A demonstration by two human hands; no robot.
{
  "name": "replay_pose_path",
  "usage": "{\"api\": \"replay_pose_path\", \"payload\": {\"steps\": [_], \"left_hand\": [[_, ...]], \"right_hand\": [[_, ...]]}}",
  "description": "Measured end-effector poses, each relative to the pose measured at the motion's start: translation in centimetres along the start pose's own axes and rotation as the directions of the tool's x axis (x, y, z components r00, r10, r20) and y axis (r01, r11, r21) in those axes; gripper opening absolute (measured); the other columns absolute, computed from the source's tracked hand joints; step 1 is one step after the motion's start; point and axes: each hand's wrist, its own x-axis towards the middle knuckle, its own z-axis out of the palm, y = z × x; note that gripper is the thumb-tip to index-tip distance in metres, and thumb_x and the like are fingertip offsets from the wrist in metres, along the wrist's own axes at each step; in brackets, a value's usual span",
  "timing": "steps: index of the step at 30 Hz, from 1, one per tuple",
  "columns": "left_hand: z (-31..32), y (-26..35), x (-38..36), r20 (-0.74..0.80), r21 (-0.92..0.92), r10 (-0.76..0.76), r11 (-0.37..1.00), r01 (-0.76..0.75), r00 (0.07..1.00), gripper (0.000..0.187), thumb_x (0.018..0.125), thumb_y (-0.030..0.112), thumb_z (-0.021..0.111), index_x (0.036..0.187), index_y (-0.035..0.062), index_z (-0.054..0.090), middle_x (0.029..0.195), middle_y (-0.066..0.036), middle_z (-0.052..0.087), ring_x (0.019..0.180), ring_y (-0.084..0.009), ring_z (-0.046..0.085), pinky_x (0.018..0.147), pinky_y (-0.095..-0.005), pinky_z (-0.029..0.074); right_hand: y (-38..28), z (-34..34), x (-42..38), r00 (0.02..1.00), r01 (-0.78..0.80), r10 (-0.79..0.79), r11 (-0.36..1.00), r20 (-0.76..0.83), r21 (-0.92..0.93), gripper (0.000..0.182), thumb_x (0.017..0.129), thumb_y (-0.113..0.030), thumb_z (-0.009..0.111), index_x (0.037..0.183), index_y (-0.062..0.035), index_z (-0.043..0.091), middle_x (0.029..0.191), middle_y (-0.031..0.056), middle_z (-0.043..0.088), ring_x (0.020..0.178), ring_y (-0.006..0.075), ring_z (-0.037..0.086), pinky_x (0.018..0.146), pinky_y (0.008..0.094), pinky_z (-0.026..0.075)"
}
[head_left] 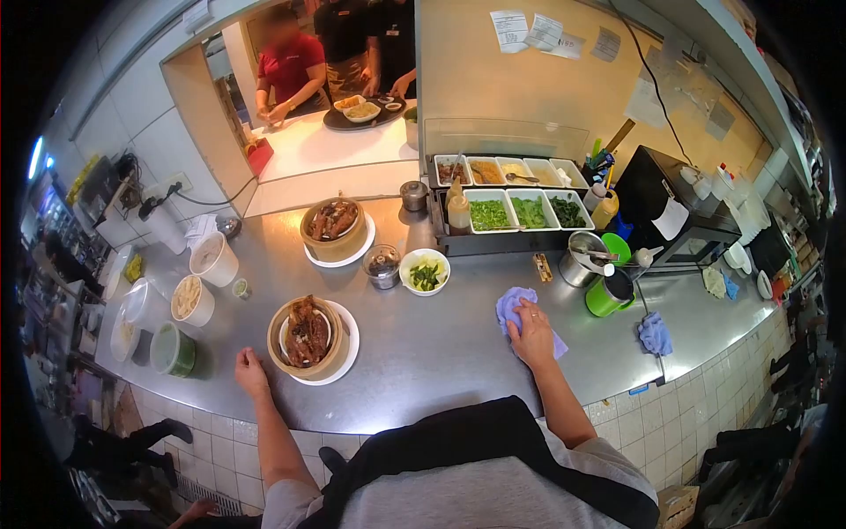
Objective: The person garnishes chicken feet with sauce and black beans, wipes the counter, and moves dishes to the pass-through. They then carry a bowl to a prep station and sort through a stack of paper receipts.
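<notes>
My right hand [531,335] lies on a crumpled purple cloth [513,304] on the steel counter [441,353], its fingers pressed over it. My left hand [251,370] is near the counter's front edge with its fingers curled; whether they hold anything is hidden. Just right of it, a bamboo steamer [337,361] with dark braised meat [306,333] sits on a white plate [352,339]. Behind stands a second steamer [352,238] of dark meat on another plate. A white bowl of greens [425,273] and a glass jar [382,266] are between the steamers and the cloth.
Left are tubs of food [192,301] and a green-filled container [173,350]. A topping rack [454,240] stands at the back, with a metal pot [582,260], green cup [608,294], second cloth [655,335] and black oven [661,198] rightward. People [291,66] stand beyond the pass window.
</notes>
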Motion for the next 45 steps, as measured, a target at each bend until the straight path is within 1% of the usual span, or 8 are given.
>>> {"api": "replay_pose_path", "payload": {"steps": [3, 10, 14, 16, 18, 24, 30, 45], "left_hand": [[0.1, 0.1, -0.1, -0.011, 0.000, 0.018, 1.000, -0.018, 1.000, 0.028, 0.088, 0.026, 0.057, 0.094, -0.0006, 0.063, 0.068, -0.008, 0.062, 0.058, -0.0158, 0.057, 0.059, -0.0301, 0.046], [0.1, 0.4, -0.5, -0.021, -0.029, 0.056, 0.998, -0.056, 0.998, 0.028, 0.088, 0.026, 0.057, 0.092, -0.0006, 0.063, 0.067, -0.005, 0.060, 0.058, -0.0138, 0.053, 0.058, -0.0285, 0.045], [-0.1, 0.5, -0.6, 0.012, -0.034, 0.002, 0.999, -0.002, 1.000, 0.026, 0.089, 0.025, 0.057, 0.090, -0.0009, 0.062, 0.068, -0.003, 0.058, 0.059, -0.0112, 0.051, 0.056, -0.0265, 0.043], [-0.1, -0.1, -0.3, 0.026, -0.088, -0.003, 0.996, 0.006, 1.000, 0.025, 0.089, 0.023, 0.057, 0.089, -0.0007, 0.062, 0.069, -0.002, 0.058, 0.060, -0.0101, 0.051, 0.054, -0.0255, 0.042], [0.1, -0.6, -0.4, 0.011, -0.136, -0.002, 0.991, 0.004, 1.000, 0.024, 0.090, 0.023, 0.056, 0.088, -0.0004, 0.062, 0.068, -0.002, 0.056, 0.059, -0.0095, 0.050, 0.053, -0.0248, 0.041], [0.5, -0.9, -0.3, -0.031, -0.186, -0.025, 0.982, 0.019, 0.999, 0.021, 0.090, 0.022, 0.056, 0.087, 0.0019, 0.061, 0.060, 0.001, 0.051, 0.052, -0.0062, 0.044, 0.047, -0.0218, 0.036], [0.2, 0.5, -1.0, 0.002, -0.237, -0.106, 0.966, 0.104, 0.994, 0.019, 0.092, 0.021, 0.055, 0.089, 0.0027, 0.059, 0.060, 0.003, 0.048, 0.052, -0.0050, 0.041, 0.046, -0.0205, 0.032], [0.6, 1.2, -1.3, -0.016, -0.237, -0.107, 0.966, 0.101, 0.994, 0.020, 0.091, 0.021, 0.056, 0.093, 0.0016, 0.058, 0.062, 0.001, 0.052, 0.053, -0.0063, 0.044, 0.048, -0.0210, 0.035]], "right_hand": [[-0.3, -1.2, 1.0, 0.992, 0.018, -0.007, 0.996, 0.127, -0.092, 0.032, 0.076, -0.023, 0.068, 0.100, -0.0039, 0.059, 0.120, 0.0171, 0.055, 0.105, 0.0356, 0.054, 0.091, 0.0437, 0.041], [-3.2, -7.6, 16.0, 0.941, 0.311, -0.325, 0.940, -0.093, -0.143, 0.034, 0.076, -0.018, 0.067, 0.105, -0.0024, 0.059, 0.113, 0.0170, 0.057, 0.095, 0.0343, 0.057, 0.082, 0.0414, 0.045], [-0.5, -5.7, 27.4, 0.918, 0.350, -0.389, 0.886, -0.078, -0.304, 0.046, 0.078, -0.019, 0.063, 0.120, -0.0034, 0.051, 0.121, 0.0170, 0.053, 0.101, 0.0337, 0.056, 0.084, 0.0435, 0.044], [0.6, -4.9, 32.9, 0.944, 0.281, -0.330, 0.807, -0.002, -0.519, 0.051, 0.080, -0.021, 0.059, 0.127, -0.0054, 0.046, 0.131, 0.0168, 0.047, 0.107, 0.0325, 0.054, 0.089, 0.0441, 0.043], [1.2, -5.0, 37.8, 0.964, 0.210, -0.264, 0.815, -0.023, -0.541, 0.053, 0.081, -0.020, 0.055, 0.131, -0.0073, 0.042, 0.137, 0.0163, 0.041, 0.111, 0.0318, 0.052, 0.092, 0.0443, 0.041], [2.3, -6.2, 48.9, 0.980, -0.032, -0.086, 0.816, -0.177, -0.577, 0.050, 0.081, -0.016, 0.052, 0.130, -0.0080, 0.042, 0.135, 0.0138, 0.042, 0.114, 0.0302, 0.050, 0.092, 0.0450, 0.041], [3.2, -5.7, 53.5, 0.898, 0.047, -0.288, 0.815, -0.334, -0.578, 0.049, 0.080, -0.011, 0.053, 0.128, -0.0071, 0.043, 0.130, 0.0120, 0.046, 0.114, 0.0276, 0.050, 0.089, 0.0431, 0.041], [3.0, -4.8, 55.2, 0.932, 0.098, -0.272, 0.827, -0.241, -0.554, 0.053, 0.082, -0.010, 0.049, 0.135, -0.0126, 0.042, 0.137, 0.0130, 0.043, 0.124, 0.0252, 0.042, 0.095, 0.0384, 0.037]]}}
